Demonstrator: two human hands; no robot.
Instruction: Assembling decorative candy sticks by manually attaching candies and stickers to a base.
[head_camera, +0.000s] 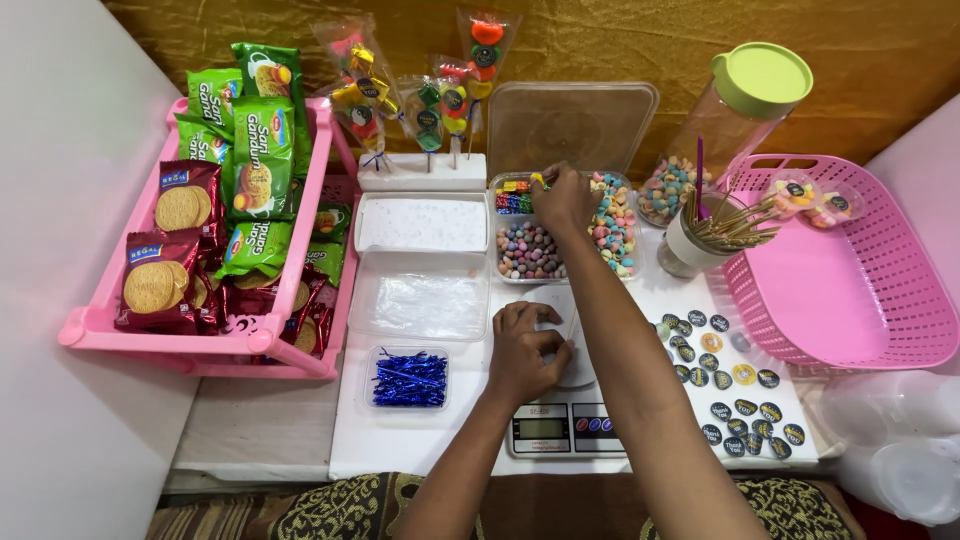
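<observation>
Gold cloth backs a white tabletop (270, 430) crowded with sweets. At far left a pink rack (200, 345) holds biscuit packets, some cut off behind its rail. Nearer centre, the left hand (525, 350) rests curled on a small white dish (570, 330) atop the digital scale (568, 425), hiding most of the dish; its grip is unclear. Beyond it, the right hand (565, 198) reaches into the divided candy tray (610, 235), fingertips pinched on a small yellow candy (537, 181), hard to make out.
</observation>
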